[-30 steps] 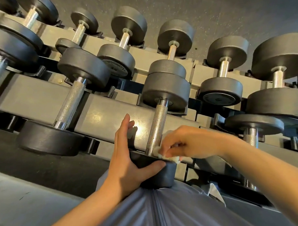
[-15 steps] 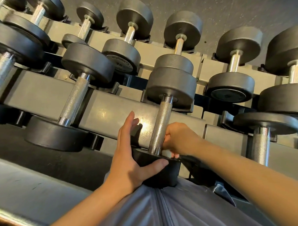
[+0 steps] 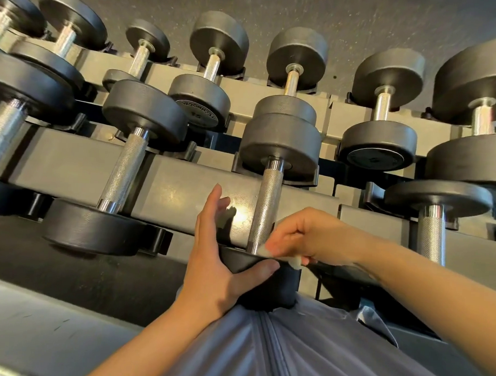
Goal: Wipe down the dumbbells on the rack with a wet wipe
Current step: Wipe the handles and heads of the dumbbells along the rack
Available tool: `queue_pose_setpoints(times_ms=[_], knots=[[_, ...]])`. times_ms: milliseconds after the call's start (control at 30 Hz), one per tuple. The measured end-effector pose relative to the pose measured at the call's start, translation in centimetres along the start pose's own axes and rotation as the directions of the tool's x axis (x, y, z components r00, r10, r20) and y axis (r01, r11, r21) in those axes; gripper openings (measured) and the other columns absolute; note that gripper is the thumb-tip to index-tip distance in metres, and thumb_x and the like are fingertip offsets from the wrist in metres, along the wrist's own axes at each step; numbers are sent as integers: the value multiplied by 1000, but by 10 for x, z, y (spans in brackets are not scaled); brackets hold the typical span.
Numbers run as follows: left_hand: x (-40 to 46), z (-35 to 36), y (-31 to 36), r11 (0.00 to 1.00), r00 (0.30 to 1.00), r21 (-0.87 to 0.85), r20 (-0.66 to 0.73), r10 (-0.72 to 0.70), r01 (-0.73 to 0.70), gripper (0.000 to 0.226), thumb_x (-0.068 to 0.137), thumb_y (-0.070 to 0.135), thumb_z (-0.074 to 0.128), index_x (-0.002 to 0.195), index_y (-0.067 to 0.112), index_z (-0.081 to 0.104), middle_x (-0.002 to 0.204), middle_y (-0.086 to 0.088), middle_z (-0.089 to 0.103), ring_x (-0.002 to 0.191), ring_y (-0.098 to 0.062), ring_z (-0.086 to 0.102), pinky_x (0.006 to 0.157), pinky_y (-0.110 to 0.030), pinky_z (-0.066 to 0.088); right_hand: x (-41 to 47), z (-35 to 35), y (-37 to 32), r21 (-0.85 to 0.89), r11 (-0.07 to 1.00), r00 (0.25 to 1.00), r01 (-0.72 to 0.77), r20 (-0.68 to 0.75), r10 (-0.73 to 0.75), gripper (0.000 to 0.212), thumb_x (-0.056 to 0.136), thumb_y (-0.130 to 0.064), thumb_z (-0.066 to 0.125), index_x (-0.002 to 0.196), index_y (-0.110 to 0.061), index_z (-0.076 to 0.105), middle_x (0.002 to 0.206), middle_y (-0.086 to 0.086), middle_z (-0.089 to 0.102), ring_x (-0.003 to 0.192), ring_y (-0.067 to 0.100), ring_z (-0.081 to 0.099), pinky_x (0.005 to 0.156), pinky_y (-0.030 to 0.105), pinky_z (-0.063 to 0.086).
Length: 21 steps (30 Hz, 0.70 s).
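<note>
Knurled steel catches the light on the handle (image 3: 265, 208) of the dumbbell (image 3: 273, 172) in the middle of the rack (image 3: 80, 163), the one the person is working on. It lies on the lower tier, its far head (image 3: 280, 145) seated in a black cradle, its near head (image 3: 261, 276) jutting toward the person's grey jacket (image 3: 276, 354).

The left hand (image 3: 214, 257) steadies that near head: the fingers stand nearly straight up along its left side, and the thumb (image 3: 259, 270) lies curled across its front rim.

The right hand (image 3: 304, 235) comes in from the right, fingers bunched and bent downward, pinching a crumpled white wet wipe (image 3: 280, 256). The wipe is pressed on the top face of the near head, right at the base of the handle where the polished collar meets the black disc. A tuft of it sticks out under the knuckles on the right side.

To the left on the same tier rests another dumbbell (image 3: 122, 176) with a longer handle, and a further one (image 3: 436, 213) sits to the right, partly hidden behind the right forearm. The upper tier carries a row of smaller dumbbells (image 3: 214, 81), all lying with their heads on the grey rails. Behind the rack is dark speckled flooring (image 3: 362, 25).
</note>
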<state>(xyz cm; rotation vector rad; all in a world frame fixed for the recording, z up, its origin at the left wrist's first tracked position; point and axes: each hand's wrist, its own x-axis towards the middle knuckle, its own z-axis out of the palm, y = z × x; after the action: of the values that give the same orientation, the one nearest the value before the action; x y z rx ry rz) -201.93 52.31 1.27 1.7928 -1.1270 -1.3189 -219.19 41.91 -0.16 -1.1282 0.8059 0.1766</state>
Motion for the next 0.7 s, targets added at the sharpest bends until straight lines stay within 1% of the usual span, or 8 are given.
queue_pose_setpoints(times_ms=[67,133,233,300,367,533,633,700], knots=[[-1,-1,0,1000,1000,-20,8,-16,16,113,49,62,79,139,61,11,142,28,32,135,9,31,102,-8,28,6,5,-9,-117,991,997,65,-40,-70,10,85,-15,68,81,-21,74,67,-11,65,59,1,55,58,17,45],[-1,-2,-1,999,999,-31,13,-30,31,112,50,59,79,139,65,12,140,34,32,134,10,32,103,-13,30,14,10,-23,-398,907,984,142,-47,-174,9,86,-20,67,88,-19,75,80,-12,68,73,0,58,70,15,45],[-1,-2,-1,999,999,-37,31,-23,24,115,48,63,81,138,68,10,143,29,33,135,1,37,110,-32,37,27,24,-53,-850,498,972,171,62,-227,14,90,-24,54,82,-21,65,75,-8,59,69,12,50,68,29,44],[-1,-2,2,999,999,-34,42,-16,18,116,47,65,82,135,73,7,146,23,34,135,-4,39,111,-41,38,39,34,-71,-941,297,978,161,112,-175,14,94,-21,49,80,-21,50,67,-10,36,60,13,41,63,31,39],[-1,-2,3,999,999,-29,37,-18,19,113,48,59,82,129,78,5,144,26,32,134,-1,40,111,-38,39,50,40,-82,-965,203,985,165,149,-92,8,96,-18,50,88,-19,48,69,-10,29,64,13,43,64,30,39],[0,-2,-3,999,1000,-39,24,-7,8,112,45,57,80,125,81,5,143,29,28,133,3,37,104,-21,38,41,28,-74,-951,162,964,263,253,-81,17,99,-24,42,92,-17,57,81,-4,48,71,14,47,69,31,42],[1,-3,-6,999,1000,-46,26,4,-3,112,47,58,79,131,76,7,142,32,28,133,11,32,99,-10,34,19,17,-59,-944,224,966,244,218,-137,25,100,-30,38,112,-21,58,100,-2,53,77,14,43,67,31,38],[1,-2,-8,999,1000,-45,22,19,-18,110,49,58,79,132,74,10,145,27,29,134,11,31,99,-6,33,10,17,-47,-935,287,966,206,148,-213,24,98,-31,42,116,-27,57,104,-4,60,84,17,52,68,32,41]])
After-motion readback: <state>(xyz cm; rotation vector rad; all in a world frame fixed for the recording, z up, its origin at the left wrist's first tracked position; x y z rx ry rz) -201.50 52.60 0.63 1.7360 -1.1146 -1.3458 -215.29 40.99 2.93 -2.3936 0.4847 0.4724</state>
